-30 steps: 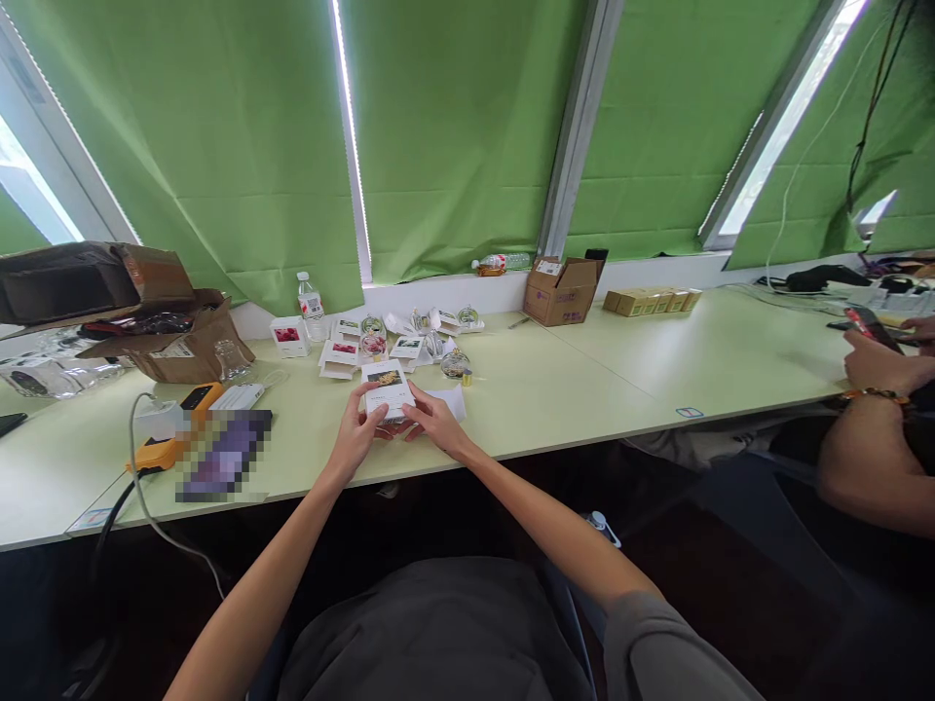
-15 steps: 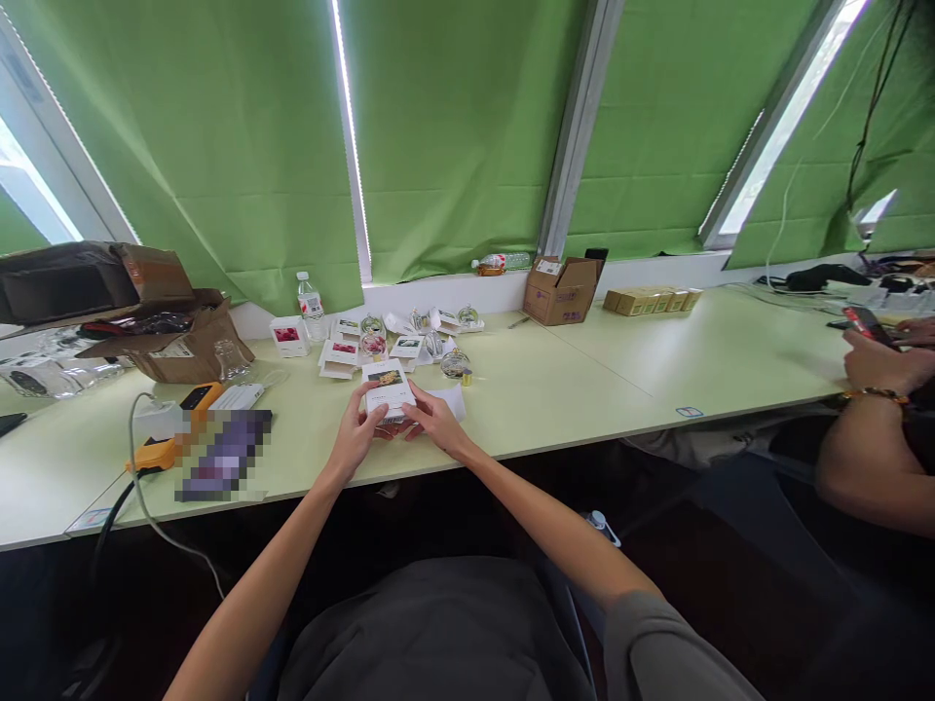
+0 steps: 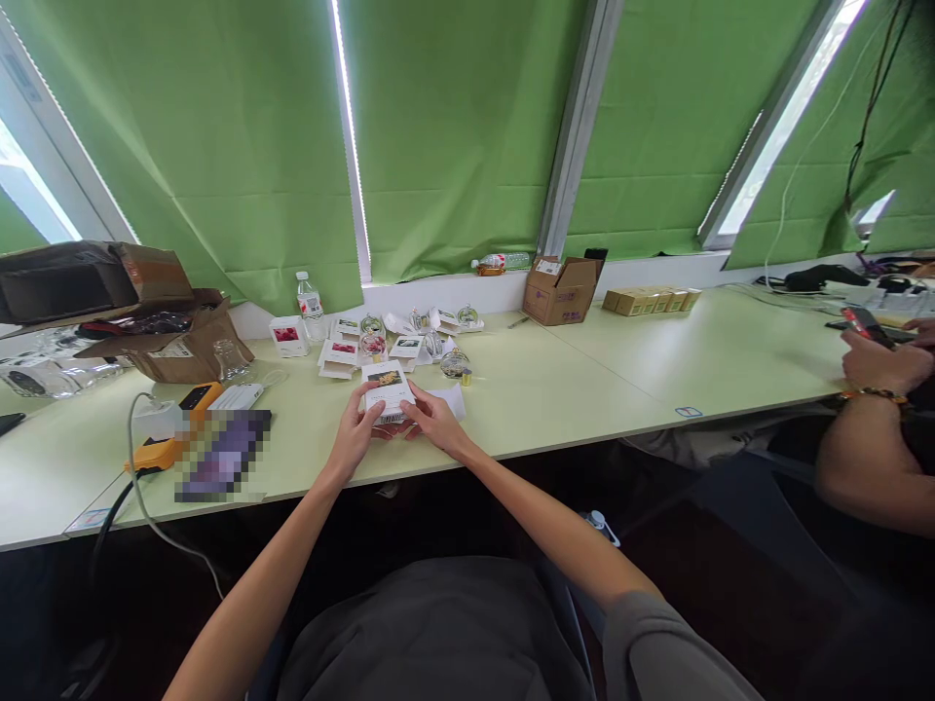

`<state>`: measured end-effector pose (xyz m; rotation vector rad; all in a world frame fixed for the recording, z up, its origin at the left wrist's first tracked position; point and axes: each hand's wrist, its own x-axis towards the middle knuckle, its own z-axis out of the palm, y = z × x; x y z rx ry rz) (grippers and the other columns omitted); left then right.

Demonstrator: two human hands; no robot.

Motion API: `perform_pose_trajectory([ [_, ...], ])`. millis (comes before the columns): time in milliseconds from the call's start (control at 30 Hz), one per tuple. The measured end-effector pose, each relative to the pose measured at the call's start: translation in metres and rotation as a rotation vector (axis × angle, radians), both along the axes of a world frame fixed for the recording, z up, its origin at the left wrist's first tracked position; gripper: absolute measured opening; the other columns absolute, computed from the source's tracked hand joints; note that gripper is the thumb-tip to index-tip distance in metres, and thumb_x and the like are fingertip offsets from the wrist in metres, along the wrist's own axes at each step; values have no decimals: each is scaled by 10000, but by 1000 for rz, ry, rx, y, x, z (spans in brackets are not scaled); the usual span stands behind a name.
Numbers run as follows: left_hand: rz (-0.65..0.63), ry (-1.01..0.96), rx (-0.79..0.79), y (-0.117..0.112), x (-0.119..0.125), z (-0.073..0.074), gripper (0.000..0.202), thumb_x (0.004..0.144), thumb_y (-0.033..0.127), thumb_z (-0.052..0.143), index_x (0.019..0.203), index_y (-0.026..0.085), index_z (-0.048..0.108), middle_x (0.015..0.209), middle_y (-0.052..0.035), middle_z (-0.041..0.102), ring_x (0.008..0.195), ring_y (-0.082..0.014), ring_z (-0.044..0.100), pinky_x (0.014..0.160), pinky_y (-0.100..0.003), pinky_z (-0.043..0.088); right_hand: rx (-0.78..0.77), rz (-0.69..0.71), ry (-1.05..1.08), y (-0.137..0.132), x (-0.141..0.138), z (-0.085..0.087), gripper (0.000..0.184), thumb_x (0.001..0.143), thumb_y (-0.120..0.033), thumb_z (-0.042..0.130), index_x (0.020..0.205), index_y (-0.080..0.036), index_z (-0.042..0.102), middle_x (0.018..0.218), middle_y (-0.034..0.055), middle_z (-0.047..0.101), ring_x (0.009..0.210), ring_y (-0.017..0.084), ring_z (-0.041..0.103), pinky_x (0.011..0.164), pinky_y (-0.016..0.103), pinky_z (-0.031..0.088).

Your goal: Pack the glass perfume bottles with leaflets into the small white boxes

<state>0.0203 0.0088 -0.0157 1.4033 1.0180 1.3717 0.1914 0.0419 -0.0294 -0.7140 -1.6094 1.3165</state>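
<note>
A small white carton (image 3: 388,383) with a yellow-flower picture and a barcode is gripped between both hands above the table's front edge. My left hand (image 3: 355,436) is closed on its left side, thumb on the near face. On the opposite side, my right hand (image 3: 436,424) is closed on it too, with the thumb near the lower edge. Behind the carton lie several white boxes, one a white box (image 3: 340,354) with a pink-flower picture, among round glass bottles. A round glass bottle (image 3: 455,364) stands beside a small gold cap (image 3: 467,378). White paper (image 3: 450,399) lies partly behind my right hand.
Cardboard boxes (image 3: 182,346) are piled at the left, near an orange device (image 3: 201,397) with cables and a blurred-out flat object (image 3: 225,456). A brown carton (image 3: 559,292) and a row of yellowish boxes (image 3: 650,301) stand at the back. Another person's hand (image 3: 885,368) holds a phone at right.
The carton has tilted slightly in my hands, and its barcode side shows more clearly. Both hands keep their hold almost in place.
</note>
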Motion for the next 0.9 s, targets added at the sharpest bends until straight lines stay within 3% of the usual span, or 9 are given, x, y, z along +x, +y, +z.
perform_pose_trajectory([
  [500, 3, -3, 23, -6, 4, 4, 524, 876, 524, 530, 1290, 219, 429, 919, -45, 643, 604, -133, 628, 609, -306, 571, -3, -50, -23, 4, 0, -4, 720, 885, -515, 553, 1496, -227, 303, 998, 55, 665, 689, 134, 636, 598, 273, 582],
  [900, -17, 29, 8, -2, 2, 2, 591, 847, 527, 569, 1320, 216, 399, 921, -53, 642, 626, -149, 646, 623, -332, 582, 9, -60, -17, 5, -1, -5, 689, 886, -519, 545, 1481, -238, 340, 942, 50, 661, 667, 128, 630, 600, 282, 582],
])
